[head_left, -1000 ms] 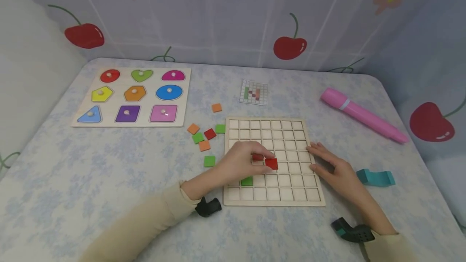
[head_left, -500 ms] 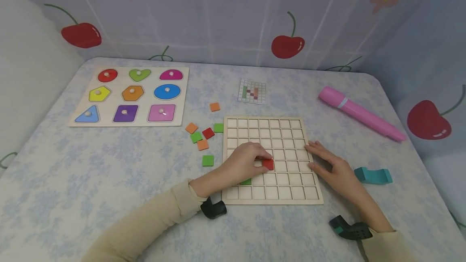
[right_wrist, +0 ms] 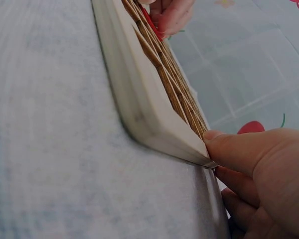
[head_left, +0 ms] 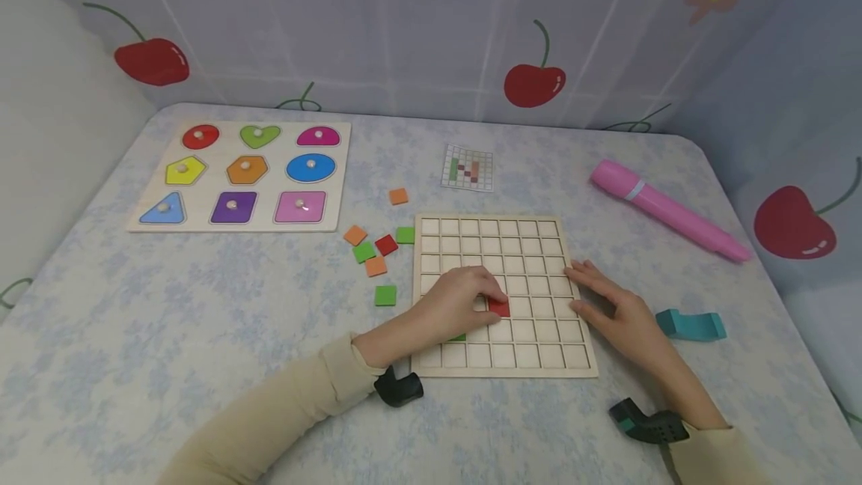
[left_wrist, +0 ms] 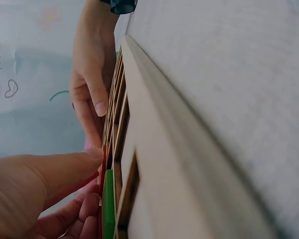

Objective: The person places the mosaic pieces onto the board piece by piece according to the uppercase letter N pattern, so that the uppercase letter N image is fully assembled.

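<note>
In the head view, my left hand lies over a wooden grid board, thumb and index finger pinching a red square tile at one of its cells. Part of a green tile shows under that hand; other cells there are hidden. The left wrist view has the thumb against the red tile's edge, beside a green tile in the board. My right hand rests at the board's right edge, fingers fairly straight, its thumb touching the rim in the right wrist view.
Loose green, orange and red tiles lie left of the board. Behind it is a small pattern card. A knobbed shape puzzle stands far left. To the right lie a pink pen-shaped toy and a teal curved block.
My left hand has brought the red tile slightly left and down onto the grid; its fingers have since spread a little at the tile. The right hand has stayed at the board's edge.
</note>
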`<state>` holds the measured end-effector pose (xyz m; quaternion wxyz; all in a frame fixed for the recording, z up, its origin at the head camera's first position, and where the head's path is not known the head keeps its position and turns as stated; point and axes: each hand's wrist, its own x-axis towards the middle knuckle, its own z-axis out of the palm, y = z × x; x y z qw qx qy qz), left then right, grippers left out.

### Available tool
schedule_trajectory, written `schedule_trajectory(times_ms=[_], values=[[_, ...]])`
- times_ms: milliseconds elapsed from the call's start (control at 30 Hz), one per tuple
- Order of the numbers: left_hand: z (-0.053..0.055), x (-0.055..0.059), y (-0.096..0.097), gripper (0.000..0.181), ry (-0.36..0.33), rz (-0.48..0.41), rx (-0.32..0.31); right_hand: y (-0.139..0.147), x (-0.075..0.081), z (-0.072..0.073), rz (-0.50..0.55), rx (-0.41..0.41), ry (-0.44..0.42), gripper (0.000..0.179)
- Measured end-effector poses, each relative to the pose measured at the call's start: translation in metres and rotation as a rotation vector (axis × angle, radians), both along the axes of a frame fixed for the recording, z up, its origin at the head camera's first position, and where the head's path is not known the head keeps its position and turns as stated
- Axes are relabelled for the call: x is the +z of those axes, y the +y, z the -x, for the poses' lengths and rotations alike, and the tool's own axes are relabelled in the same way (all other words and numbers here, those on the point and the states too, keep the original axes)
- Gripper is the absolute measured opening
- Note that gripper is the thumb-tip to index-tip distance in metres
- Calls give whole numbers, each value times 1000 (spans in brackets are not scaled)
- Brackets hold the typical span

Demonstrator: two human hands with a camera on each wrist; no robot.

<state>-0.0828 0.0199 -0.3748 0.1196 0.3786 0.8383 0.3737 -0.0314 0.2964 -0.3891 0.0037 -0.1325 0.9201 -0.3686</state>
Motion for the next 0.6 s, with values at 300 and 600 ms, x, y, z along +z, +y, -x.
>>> schedule_trajectory(times_ms=[300,600], values=[[6,10,-30,21,-86,-138,22,-2,1,-1,5,-6,1,49],[25,15,-118,24,-87,-174,333,-1,3,-1,7,-6,-5,50]])
